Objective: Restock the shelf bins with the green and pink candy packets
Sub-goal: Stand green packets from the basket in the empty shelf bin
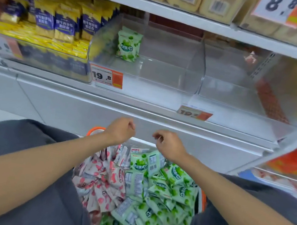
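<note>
My left grip [119, 130] and right grip [170, 144] hover over the far rim of the basket [95, 129], fingers loosely curled, holding nothing; in the basket, pink candy packets [100, 181] lie on the left, green candy packets [160, 199] on the right; beyond the basket, a few upright green packets [129, 45] stand in a clear shelf bin [167, 77].

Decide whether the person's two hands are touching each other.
Apart. The head view shows white shelf base between the left hand and the right hand.
</note>
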`<state>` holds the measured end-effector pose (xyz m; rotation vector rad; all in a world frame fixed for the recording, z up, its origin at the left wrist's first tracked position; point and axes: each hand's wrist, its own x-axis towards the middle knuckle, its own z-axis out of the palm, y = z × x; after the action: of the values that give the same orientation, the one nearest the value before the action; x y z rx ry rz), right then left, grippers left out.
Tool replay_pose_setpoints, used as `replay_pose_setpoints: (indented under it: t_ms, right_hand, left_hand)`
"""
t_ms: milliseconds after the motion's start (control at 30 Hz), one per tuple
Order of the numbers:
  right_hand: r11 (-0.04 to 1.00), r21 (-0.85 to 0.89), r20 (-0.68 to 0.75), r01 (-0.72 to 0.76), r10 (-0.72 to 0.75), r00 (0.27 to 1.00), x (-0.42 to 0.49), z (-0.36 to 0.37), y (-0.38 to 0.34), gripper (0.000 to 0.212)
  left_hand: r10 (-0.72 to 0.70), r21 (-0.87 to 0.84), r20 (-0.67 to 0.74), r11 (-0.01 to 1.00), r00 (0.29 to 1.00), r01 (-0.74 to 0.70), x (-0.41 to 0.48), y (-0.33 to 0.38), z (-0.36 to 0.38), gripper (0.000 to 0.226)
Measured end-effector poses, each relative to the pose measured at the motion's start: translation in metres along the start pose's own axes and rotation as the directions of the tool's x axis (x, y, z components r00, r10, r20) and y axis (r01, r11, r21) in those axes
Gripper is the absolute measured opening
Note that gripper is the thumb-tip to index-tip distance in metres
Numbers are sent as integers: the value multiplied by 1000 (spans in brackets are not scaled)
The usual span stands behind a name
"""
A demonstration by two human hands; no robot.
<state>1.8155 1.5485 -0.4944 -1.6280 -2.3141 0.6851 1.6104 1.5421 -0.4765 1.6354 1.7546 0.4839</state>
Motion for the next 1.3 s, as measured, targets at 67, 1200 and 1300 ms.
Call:
replay_pose_setpoints:
  t_ms: [67, 1200, 1300]
  right_hand:
    - [974, -222, 219, 34, 16, 976, -13, 22, 27, 59]
    - [649, 752, -51, -117, 234, 971, 16, -49, -63, 41]
    - [663, 749, -189, -5, 221, 957, 26, -73, -79, 47]
  left_hand:
    - [-27, 101, 115, 995, 993, 16, -1, -8, 16, 10]
    - [-107, -736, -58, 677, 993, 30, 0, 31, -51, 16]
    - [-43, -618, -194, 781, 980, -88, 6, 36, -66, 13]
